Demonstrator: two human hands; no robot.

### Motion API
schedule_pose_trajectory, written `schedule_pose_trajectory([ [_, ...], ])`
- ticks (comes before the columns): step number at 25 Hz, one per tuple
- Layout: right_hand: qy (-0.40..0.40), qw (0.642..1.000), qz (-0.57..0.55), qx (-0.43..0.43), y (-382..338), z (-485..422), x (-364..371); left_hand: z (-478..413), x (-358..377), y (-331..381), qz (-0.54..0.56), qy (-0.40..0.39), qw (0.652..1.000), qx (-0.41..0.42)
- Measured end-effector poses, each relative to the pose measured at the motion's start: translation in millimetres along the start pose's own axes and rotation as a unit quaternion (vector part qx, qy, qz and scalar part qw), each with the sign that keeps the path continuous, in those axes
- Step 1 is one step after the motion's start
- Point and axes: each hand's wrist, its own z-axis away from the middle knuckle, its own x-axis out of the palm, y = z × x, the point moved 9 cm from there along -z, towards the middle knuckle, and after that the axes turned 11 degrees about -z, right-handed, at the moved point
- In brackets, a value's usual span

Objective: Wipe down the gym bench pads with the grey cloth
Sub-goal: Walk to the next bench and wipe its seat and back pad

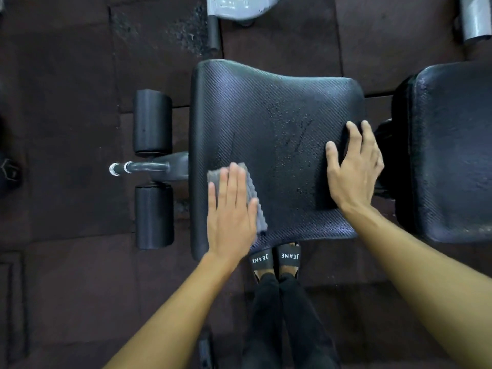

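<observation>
The black textured seat pad (pixel 269 123) of the gym bench fills the middle of the view, speckled with droplets around its centre. My left hand (pixel 230 211) lies flat on the grey cloth (pixel 253 198), pressing it onto the pad's near left part. The cloth pokes out above and to the right of the fingers. My right hand (pixel 352 166) rests palm down on the pad's right edge with fingers spread, holding nothing. A second black pad (pixel 452 150), the backrest, lies to the right across a narrow gap.
Two black foam rollers (pixel 152 121) (pixel 154 217) and a chromed bar (pixel 138 167) stick out left of the seat. Grey machine parts (pixel 234 9) (pixel 476 20) stand at the top. My feet in black slides (pixel 275 259) stand just below the pad on dark rubber floor tiles.
</observation>
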Motion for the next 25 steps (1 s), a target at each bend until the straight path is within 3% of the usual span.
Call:
schedule_pose_trajectory([
  [5,0.031,0.994,-0.106,-0.005,12,-11,-9,-134,-13,-10,0.023,0.030,0.997,-0.074],
  [11,0.026,0.985,-0.172,0.005,18,-13,-11,-202,-28,59,0.005,0.044,0.999,-0.025],
  [16,0.014,0.948,-0.305,0.092,41,-23,-31,-205,-36,138,0.026,0.052,0.998,0.028],
  [19,-0.037,0.923,-0.355,0.143,60,-31,-20,-186,-40,174,0.036,0.058,0.995,0.072],
  [22,-0.081,0.882,-0.431,0.171,64,-29,-6,-146,-38,181,0.035,0.064,0.991,0.112],
  [25,-0.100,0.882,-0.425,0.176,67,-25,-1,-96,-32,168,0.030,0.049,0.990,0.129],
])
